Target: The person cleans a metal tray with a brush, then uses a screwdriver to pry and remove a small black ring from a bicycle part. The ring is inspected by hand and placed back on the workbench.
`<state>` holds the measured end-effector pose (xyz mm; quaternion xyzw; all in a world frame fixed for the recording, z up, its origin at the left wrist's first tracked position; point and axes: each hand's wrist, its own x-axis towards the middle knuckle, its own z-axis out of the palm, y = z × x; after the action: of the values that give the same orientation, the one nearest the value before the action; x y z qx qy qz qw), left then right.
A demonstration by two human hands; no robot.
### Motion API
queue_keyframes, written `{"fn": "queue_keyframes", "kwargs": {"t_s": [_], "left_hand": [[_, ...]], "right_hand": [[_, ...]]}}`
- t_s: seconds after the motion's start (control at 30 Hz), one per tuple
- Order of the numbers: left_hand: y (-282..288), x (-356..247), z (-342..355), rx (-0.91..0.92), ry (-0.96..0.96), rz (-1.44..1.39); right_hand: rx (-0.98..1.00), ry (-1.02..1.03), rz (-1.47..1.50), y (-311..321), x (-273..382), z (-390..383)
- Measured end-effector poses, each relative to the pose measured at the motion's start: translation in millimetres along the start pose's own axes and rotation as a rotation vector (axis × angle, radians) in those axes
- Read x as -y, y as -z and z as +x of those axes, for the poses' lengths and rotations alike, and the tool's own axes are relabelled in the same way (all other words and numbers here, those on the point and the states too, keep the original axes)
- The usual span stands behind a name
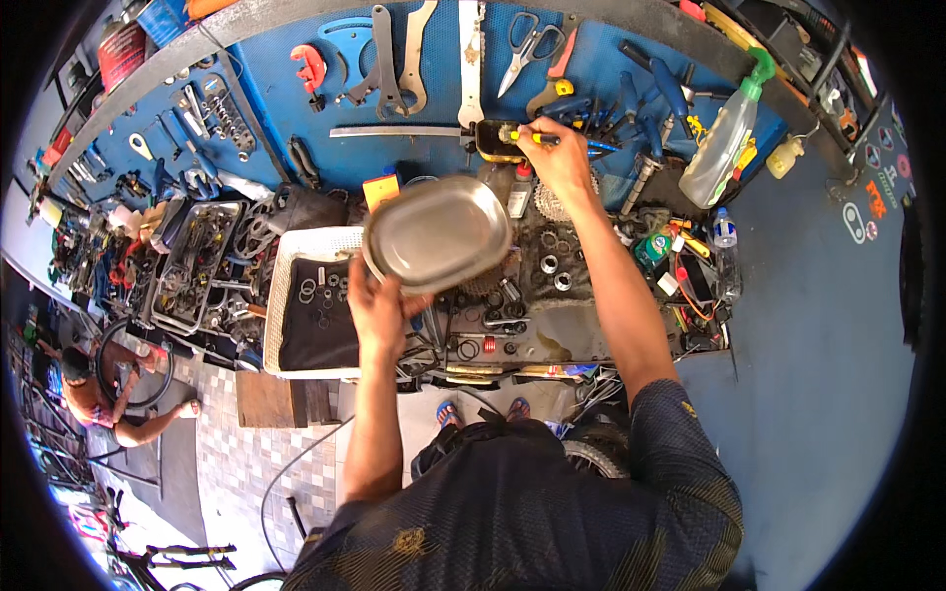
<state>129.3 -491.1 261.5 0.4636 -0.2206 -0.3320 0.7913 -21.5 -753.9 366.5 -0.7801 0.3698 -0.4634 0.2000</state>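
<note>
My left hand [378, 313] grips the lower left rim of an oval metal dish [439, 234], tilted so that its smooth inside shows. The dish is above the workbench and hides part of it. My right hand [560, 163] reaches up to the tool wall and is closed on a brush with a yellow and black handle [544, 139]. The brush's pale bristle end is over a small dark container [490, 153] on the wall. Below my right hand, a bike cassette [564, 202] stands beside a small white bottle with a red cap [519, 192].
A white basket [281, 295] with a dark cloth and rings is left of the dish. Loose metal parts [564, 281] lie on the greasy bench. At right are a spray bottle [724, 148] and water bottle [727, 256]. Another person [99, 394] crouches by a wheel, far left.
</note>
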Motion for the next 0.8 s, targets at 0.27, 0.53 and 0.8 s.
{"fn": "queue_keyframes", "kwargs": {"t_s": [0.27, 0.53, 0.8], "left_hand": [[14, 64, -32, 0.139, 0.222, 0.052], [-21, 107, -46, 0.222, 0.286, 0.071], [-69, 201, -81, 0.244, 0.378, 0.189]], "right_hand": [[-0.407, 0.584, 0.175, 45, 28, 25], [-0.206, 0.274, 0.286, 23, -7, -20], [-0.097, 0.023, 0.253, 138, -88, -122]]}}
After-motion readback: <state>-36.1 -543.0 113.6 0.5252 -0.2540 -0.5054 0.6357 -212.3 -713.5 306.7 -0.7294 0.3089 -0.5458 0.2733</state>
